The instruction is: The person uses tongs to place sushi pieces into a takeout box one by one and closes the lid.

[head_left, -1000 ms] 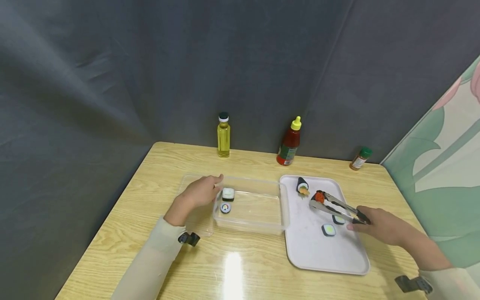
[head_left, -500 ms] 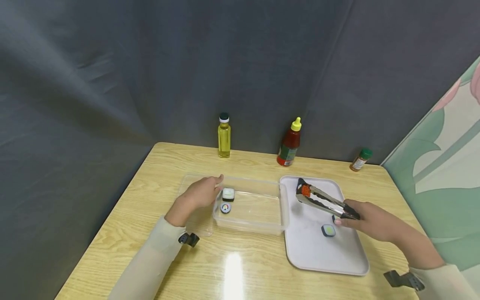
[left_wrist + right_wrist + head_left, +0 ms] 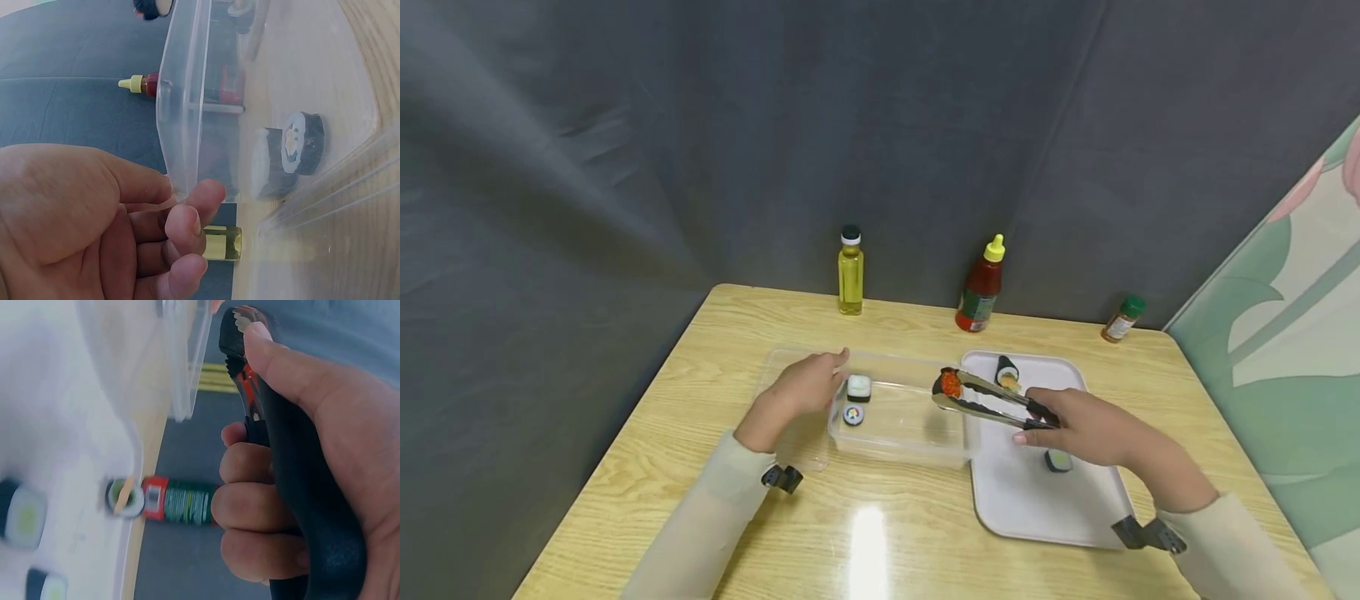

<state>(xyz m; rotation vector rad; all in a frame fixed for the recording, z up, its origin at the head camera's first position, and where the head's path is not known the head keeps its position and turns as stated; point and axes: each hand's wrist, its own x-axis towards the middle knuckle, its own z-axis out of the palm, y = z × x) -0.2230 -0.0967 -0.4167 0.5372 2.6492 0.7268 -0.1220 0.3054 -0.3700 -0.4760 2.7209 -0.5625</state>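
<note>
My right hand (image 3: 1078,421) grips black-handled metal tongs (image 3: 988,400); the handle (image 3: 294,487) fills its curled fingers. The tong tips pinch a red-topped sushi piece (image 3: 950,383), held just above the right edge of a clear plastic container (image 3: 917,450). Two sushi pieces (image 3: 858,387) (image 3: 853,414) lie at the container's left end, and they also show as sushi pieces (image 3: 294,150) through the plastic. My left hand (image 3: 827,371) holds the container's left rim (image 3: 181,106) between thumb and fingers. A sushi roll (image 3: 1007,372) and a green-centred piece (image 3: 1058,460) lie on the white tray (image 3: 1037,500).
An oil bottle (image 3: 851,271), a red sauce bottle (image 3: 981,287) and a small spice jar (image 3: 1122,318) stand along the table's back edge. A clear lid (image 3: 793,442) lies under the container's left side. Dark cloth hangs behind; a painted panel (image 3: 1285,333) stands to the right.
My right hand has carried the tongs and the red-topped piece leftward, from over the tray to over the container's right edge. The left hand has stayed on the rim.
</note>
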